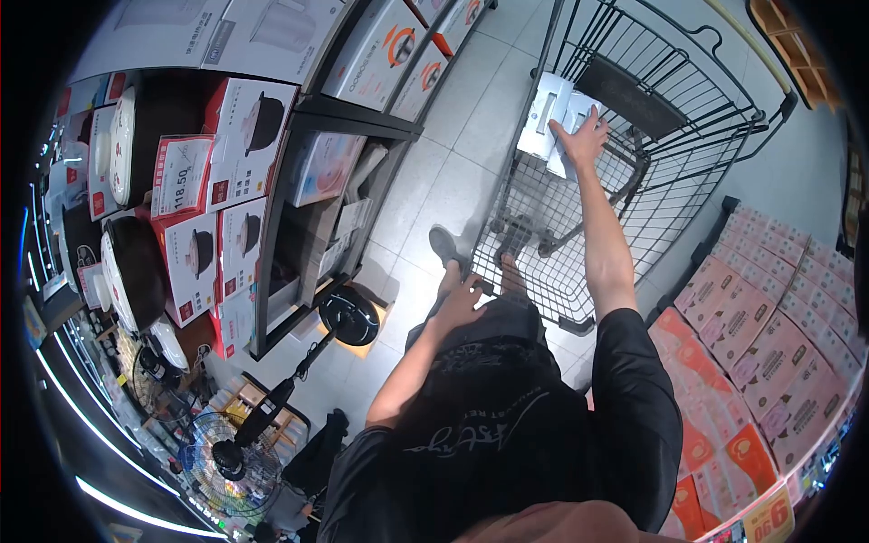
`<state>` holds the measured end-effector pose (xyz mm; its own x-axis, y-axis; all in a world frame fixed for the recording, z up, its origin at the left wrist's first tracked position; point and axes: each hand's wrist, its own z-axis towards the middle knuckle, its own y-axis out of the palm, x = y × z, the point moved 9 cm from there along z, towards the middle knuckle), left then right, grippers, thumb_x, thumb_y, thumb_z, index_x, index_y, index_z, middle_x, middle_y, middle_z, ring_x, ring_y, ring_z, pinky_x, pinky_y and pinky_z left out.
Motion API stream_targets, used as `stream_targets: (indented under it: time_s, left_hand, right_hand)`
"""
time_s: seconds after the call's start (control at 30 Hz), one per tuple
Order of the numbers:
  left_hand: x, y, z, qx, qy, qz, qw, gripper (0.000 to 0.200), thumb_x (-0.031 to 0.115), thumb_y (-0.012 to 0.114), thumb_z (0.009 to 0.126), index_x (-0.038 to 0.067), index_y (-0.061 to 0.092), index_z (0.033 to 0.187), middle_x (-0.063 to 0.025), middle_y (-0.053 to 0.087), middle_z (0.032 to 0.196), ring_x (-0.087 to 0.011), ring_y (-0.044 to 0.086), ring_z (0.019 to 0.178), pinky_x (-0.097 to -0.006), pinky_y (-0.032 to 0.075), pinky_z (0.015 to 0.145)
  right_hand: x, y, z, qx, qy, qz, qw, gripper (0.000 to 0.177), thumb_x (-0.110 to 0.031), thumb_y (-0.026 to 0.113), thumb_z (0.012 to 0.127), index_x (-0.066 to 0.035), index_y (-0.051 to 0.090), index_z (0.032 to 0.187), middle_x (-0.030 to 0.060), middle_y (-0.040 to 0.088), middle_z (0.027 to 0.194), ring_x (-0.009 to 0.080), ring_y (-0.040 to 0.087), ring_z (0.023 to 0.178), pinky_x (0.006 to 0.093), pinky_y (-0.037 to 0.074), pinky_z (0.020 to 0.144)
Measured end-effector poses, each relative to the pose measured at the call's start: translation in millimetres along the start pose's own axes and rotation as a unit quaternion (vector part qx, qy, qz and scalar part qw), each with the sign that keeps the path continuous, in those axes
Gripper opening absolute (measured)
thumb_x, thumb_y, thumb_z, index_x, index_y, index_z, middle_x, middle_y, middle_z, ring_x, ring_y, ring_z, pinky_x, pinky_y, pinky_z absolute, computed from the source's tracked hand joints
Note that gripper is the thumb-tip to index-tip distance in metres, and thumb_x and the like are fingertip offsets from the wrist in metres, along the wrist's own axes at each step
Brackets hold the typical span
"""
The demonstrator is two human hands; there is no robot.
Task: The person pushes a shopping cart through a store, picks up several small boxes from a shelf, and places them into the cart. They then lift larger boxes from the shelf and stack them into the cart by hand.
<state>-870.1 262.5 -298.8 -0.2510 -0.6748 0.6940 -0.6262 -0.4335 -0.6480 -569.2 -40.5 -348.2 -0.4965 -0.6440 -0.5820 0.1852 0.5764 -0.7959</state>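
In the upper middle, my right hand point(584, 143) rests with spread fingers on one of the white boxes point(546, 118) inside a wire shopping cart point(697, 172). The boxes lie side by side at the cart's left side, near a dark panel point(631, 95). My left hand point(460, 306) is beside my thigh at the cart's near edge, its fingers apart and holding nothing.
Shelves point(353, 104) with boxed cookware point(249, 140) and a red price tag point(181, 172) line the left. A fan point(231, 462) stands at lower left, below a black round base point(348, 317). Pink cartons point(751, 321) are stacked at right.
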Motion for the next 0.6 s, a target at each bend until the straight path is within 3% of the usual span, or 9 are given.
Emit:
stream_targets:
  time_s: [0.17,0.23,0.4,0.5,0.6]
  left_hand:
    - [-4,5,0,-0.057,-0.043,-0.032,0.997,0.026,0.023,0.069,0.072,0.0,0.057,0.078,-0.0183,0.045,0.123,-0.0418,0.042,0.117,-0.0475,0.04,0.094]
    - [-2,1,-1,-0.054,-0.053,-0.014,0.997,0.026,0.021,0.07,0.073,-0.001,0.06,0.085,-0.016,0.043,0.126,-0.0379,0.049,0.111,-0.0444,0.045,0.088]
    - [-4,4,0,-0.092,-0.08,-0.019,0.992,0.025,0.021,0.068,0.078,0.0,0.054,0.077,-0.0156,0.039,0.127,-0.0388,0.047,0.109,-0.0426,0.045,0.087]
    - [-1,5,1,-0.077,-0.048,0.02,0.996,0.025,0.021,0.068,0.079,0.001,0.054,0.08,-0.0148,0.038,0.126,-0.038,0.047,0.11,-0.0427,0.044,0.089]
    - [4,6,1,-0.084,-0.064,0.021,0.994,0.025,0.021,0.068,0.079,0.001,0.053,0.084,-0.0149,0.038,0.125,-0.0371,0.046,0.111,-0.043,0.042,0.092]
  right_hand:
    - [14,-6,-13,-0.004,-0.108,0.058,0.993,0.112,-0.043,0.082,0.06,-0.01,0.016,0.144,0.0316,0.014,0.141,0.0499,0.025,0.128,0.0508,0.031,0.104]
    - [24,-8,-14,-0.013,-0.108,0.095,0.989,0.116,-0.039,0.084,0.058,-0.006,0.013,0.144,0.0324,0.013,0.141,0.0495,0.023,0.129,0.0473,0.03,0.106]
    - [43,-12,-20,-0.003,-0.1,0.166,0.981,0.119,-0.038,0.085,0.057,-0.003,0.011,0.144,0.033,0.017,0.14,0.0457,0.026,0.13,0.044,0.029,0.107]
    - [81,10,-29,-0.012,-0.017,0.208,0.978,0.117,-0.041,0.085,0.058,-0.004,0.014,0.143,0.0288,0.024,0.141,0.0414,0.032,0.128,0.0469,0.033,0.104]
    - [97,24,-71,-0.204,0.279,0.314,0.884,0.11,-0.04,0.085,0.061,-0.007,0.019,0.143,0.0203,0.037,0.138,0.0346,0.041,0.124,0.0495,0.043,0.094]
